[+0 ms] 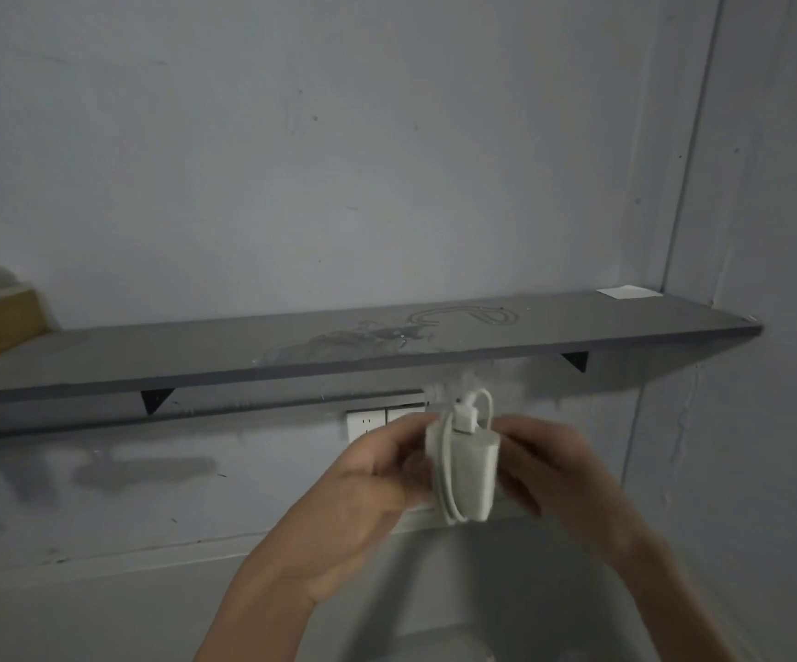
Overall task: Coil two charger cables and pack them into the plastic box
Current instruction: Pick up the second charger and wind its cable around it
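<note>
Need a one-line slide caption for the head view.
Both hands, left hand and right hand, hold a white charger with its cable wrapped around it, below a grey wall shelf.

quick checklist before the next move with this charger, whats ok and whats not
1. Charger held by both hands: ok, left hand and right hand grip its sides.
2. Cable wrapped round the charger: ok, loops lie along its body.
3. Cable end secured: cannot tell, blurred.
4. Plastic box within reach: cannot tell, none in view.
5. Second cable coiled: not ok, a cable lies loose on the shelf.
</note>
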Demonstrator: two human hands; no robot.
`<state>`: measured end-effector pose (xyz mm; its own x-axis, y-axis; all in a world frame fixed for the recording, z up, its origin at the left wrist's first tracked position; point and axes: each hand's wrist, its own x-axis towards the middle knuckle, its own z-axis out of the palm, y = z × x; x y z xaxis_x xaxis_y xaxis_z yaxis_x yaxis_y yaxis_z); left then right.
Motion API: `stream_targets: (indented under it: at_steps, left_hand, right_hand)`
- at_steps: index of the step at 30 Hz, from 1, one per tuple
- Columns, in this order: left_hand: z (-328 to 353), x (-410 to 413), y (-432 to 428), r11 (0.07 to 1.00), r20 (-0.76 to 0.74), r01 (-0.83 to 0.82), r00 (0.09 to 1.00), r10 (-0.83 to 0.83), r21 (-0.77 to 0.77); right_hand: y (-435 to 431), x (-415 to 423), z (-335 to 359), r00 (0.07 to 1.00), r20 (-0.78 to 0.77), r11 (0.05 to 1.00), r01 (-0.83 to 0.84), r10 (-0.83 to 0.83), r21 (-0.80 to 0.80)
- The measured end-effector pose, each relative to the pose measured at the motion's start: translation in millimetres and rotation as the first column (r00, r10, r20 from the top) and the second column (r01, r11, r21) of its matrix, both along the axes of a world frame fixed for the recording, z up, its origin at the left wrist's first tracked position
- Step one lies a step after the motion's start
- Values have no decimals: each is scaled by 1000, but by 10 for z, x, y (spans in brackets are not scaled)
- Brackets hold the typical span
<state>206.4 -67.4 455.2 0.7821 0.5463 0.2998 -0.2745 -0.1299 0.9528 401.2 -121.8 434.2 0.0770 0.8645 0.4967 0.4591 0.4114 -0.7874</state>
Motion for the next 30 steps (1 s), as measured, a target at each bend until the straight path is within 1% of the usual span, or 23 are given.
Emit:
stream_targets:
  at_steps: [2,7,9,12,13,14,16,17,20,22,23,25,27,30]
  left_hand:
    - [-48,23,88,992,94,-9,995,21,-128]
    - [-208,3,269,932,234,-25,965,116,-361]
    - [-281,-8,318,903,318,47,943,102,-428]
    - [-359,-2,330,883,456,226,890,-15,-412]
    - [-382,-1,326,878,490,267,870,-43,-397]
    - [-408,-6,325,868,524,303,849,-59,-393]
    - [-441,-18,313,836,592,360,804,-52,-415]
    - [-443,-23,300,814,609,368,793,-22,-449]
    - [-441,-9,258,734,624,379,777,77,-563]
    - [-433,18,214,682,627,390,769,128,-618]
    - [-423,31,192,674,613,375,777,146,-636]
    - [-405,63,145,685,549,289,813,194,-669]
    - [-392,88,96,692,473,190,847,243,-697]
    - [-414,108,39,699,402,103,872,279,-708]
  right_hand:
    - [-76,-177,-73,995,-101,1000,2,-5,-31]
    - [-190,-407,-152,986,-109,992,118,-123,-44]
    - [-236,-445,-148,984,-101,989,142,-146,-46]
    - [-283,-477,-186,983,-16,983,182,-183,-16]
    - [-308,-492,-199,981,13,981,195,-195,15]
    - [-338,-503,-211,972,62,972,221,-226,82]
    - [-403,-532,-214,914,213,917,282,-346,283]
    - [-435,-552,-210,881,267,888,286,-392,361]
    - [-454,-593,-196,831,375,858,213,-411,468]
    - [-432,-597,-219,807,452,871,148,-380,468]
    - [-419,-586,-238,792,485,877,128,-371,462]
    - [-405,-571,-271,765,534,885,99,-360,456]
    - [-415,-561,-267,764,539,879,74,-353,471]
    - [-378,-528,-243,778,512,850,54,-364,524]
